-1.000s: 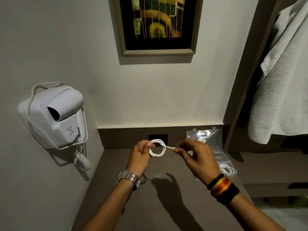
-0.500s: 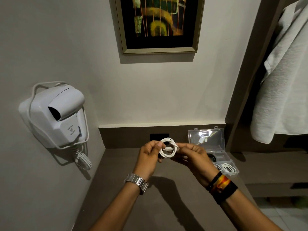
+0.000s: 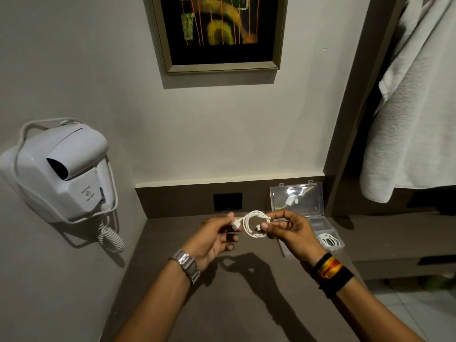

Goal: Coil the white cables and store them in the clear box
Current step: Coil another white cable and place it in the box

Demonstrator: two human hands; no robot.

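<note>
Head view: I see my right hand pinching the coiled white cable so its loops hold, left hand fingers nipping its plug end, above the counter, clear box open right.

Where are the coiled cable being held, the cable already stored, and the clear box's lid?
held white cable [image 3: 255, 224]: head view, on its loops between the hands.
stored cable coil [image 3: 329, 240]: head view, on the coil's strands.
clear box lid [image 3: 309, 202]: head view, bare lid panel.
</note>
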